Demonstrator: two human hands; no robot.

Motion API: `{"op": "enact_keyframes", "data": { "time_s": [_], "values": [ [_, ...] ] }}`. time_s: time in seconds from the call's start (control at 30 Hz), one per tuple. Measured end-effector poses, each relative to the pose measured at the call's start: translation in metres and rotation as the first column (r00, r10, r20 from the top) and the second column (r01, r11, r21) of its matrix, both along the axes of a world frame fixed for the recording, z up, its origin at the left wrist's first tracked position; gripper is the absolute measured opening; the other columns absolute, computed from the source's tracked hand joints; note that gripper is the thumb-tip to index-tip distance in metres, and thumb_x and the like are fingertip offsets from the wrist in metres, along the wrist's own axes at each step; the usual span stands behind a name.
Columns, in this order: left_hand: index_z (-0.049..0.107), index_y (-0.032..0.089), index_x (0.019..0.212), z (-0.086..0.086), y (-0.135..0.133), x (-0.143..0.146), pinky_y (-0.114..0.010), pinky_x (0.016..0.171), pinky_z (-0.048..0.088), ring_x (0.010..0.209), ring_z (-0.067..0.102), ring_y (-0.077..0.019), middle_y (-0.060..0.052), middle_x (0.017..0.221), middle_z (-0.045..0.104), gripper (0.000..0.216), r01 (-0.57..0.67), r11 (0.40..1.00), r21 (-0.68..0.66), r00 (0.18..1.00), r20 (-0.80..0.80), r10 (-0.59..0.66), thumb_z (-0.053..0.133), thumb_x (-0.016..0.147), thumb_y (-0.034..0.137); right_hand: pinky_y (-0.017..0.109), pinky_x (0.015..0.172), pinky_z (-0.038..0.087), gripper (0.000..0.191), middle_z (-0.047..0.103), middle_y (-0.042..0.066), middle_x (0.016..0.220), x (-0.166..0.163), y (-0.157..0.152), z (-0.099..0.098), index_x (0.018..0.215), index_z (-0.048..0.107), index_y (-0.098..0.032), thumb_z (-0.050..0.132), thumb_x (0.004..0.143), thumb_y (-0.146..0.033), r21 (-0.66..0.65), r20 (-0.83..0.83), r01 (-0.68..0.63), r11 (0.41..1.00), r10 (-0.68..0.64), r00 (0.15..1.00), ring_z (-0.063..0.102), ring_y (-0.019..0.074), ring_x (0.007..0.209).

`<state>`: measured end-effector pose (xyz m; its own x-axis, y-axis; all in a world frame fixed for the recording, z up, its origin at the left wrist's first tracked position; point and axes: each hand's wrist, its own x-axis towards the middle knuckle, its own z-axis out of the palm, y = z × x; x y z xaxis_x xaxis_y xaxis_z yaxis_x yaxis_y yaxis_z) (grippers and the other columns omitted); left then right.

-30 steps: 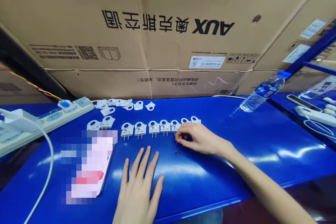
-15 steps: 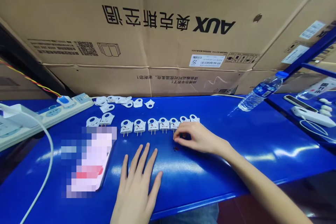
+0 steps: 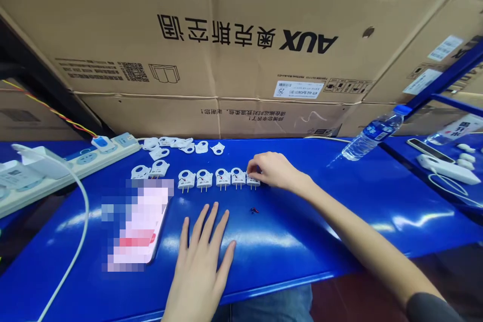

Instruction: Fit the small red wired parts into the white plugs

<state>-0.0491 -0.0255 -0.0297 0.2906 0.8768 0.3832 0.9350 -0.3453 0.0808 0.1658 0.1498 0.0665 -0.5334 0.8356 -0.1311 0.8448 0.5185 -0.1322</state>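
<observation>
A row of several small white two-pin plug pieces [image 3: 211,179] lies across the blue table [image 3: 339,196]. My right hand [image 3: 269,169] reaches to the right end of the row, fingers curled over the last pieces there; what they grip is hidden. My left hand [image 3: 202,261] lies flat on the table near the front edge, fingers spread, holding nothing. A tiny dark and red part [image 3: 254,210] lies on the table between the hands. More white pieces [image 3: 181,145] sit in a loose heap at the back.
A phone [image 3: 139,226] lies left of my left hand. A white power strip [image 3: 75,166] with a charger and cable runs along the left. A water bottle [image 3: 372,133] lies at the back right. Large cardboard boxes [image 3: 241,45] wall off the back.
My right hand left the tiny part on the table and moved up onto the right end of the plug row. My left hand stayed flat.
</observation>
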Motion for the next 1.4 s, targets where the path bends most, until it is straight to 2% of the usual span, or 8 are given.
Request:
{"op": "enact_keyframes", "data": {
  "time_s": [0.13, 0.4, 0.67, 0.9, 1.4],
  "values": [
    [0.044, 0.025, 0.159, 0.0, -0.001, 0.003, -0.057, 0.129, 0.025, 0.154, 0.041, -0.0275, -0.006, 0.163, 0.049, 0.056, -0.017, 1.0, 0.014, 0.999, 0.028, 0.016, 0.047, 0.104, 0.038, 0.024, 0.069, 0.042, 0.017, 0.08, 0.004, 0.097, -0.009, 0.008, 0.007, 0.097, 0.079, -0.024, 0.065, 0.09, -0.018, -0.047, 0.085, -0.04, 0.998, 0.044, 0.995, 0.072, 0.0208, 0.09],
    [0.042, 0.026, 0.16, -0.002, -0.001, 0.003, -0.057, 0.127, 0.027, 0.154, 0.04, -0.028, -0.006, 0.166, 0.045, 0.057, -0.016, 1.0, -0.001, 1.0, 0.023, 0.016, 0.047, 0.105, 0.04, 0.025, 0.069, 0.042, 0.022, 0.08, 0.008, 0.102, -0.018, 0.007, 0.013, 0.1, 0.078, -0.022, 0.059, 0.091, -0.015, -0.053, 0.165, -0.056, 0.997, 0.064, 0.984, 0.073, 0.0219, 0.091],
    [0.042, 0.026, 0.159, -0.003, 0.0, 0.004, -0.059, 0.128, 0.025, 0.154, 0.041, -0.0293, -0.007, 0.165, 0.046, 0.057, -0.022, 1.0, -0.022, 0.999, 0.035, 0.023, 0.046, 0.105, 0.041, 0.024, 0.068, 0.041, 0.022, 0.079, 0.008, 0.105, -0.013, 0.01, 0.016, 0.102, 0.079, -0.022, 0.06, 0.091, -0.017, -0.082, 0.179, -0.077, 0.994, 0.091, 0.98, 0.072, 0.0205, 0.092],
    [0.05, 0.026, 0.154, 0.002, 0.0, 0.006, -0.06, 0.127, 0.028, 0.152, 0.044, -0.0307, -0.008, 0.163, 0.049, 0.052, -0.035, 0.998, -0.057, 0.998, 0.045, 0.038, 0.046, 0.105, 0.042, 0.025, 0.067, 0.039, 0.022, 0.079, 0.008, 0.1, -0.011, 0.014, 0.014, 0.1, 0.079, -0.021, 0.061, 0.088, -0.015, -0.081, 0.16, -0.076, 0.994, 0.088, 0.983, 0.071, 0.0205, 0.087],
    [0.045, 0.026, 0.157, 0.001, 0.0, 0.005, -0.058, 0.129, 0.024, 0.154, 0.041, -0.0285, -0.007, 0.165, 0.047, 0.054, -0.021, 0.998, -0.063, 0.998, 0.055, 0.024, 0.045, 0.105, 0.042, 0.025, 0.066, 0.039, 0.021, 0.08, 0.01, 0.102, -0.01, 0.021, 0.007, 0.101, 0.077, -0.02, 0.058, 0.093, -0.02, -0.083, 0.165, -0.096, 0.992, 0.108, 0.98, 0.071, 0.0206, 0.085]
  ]
}}
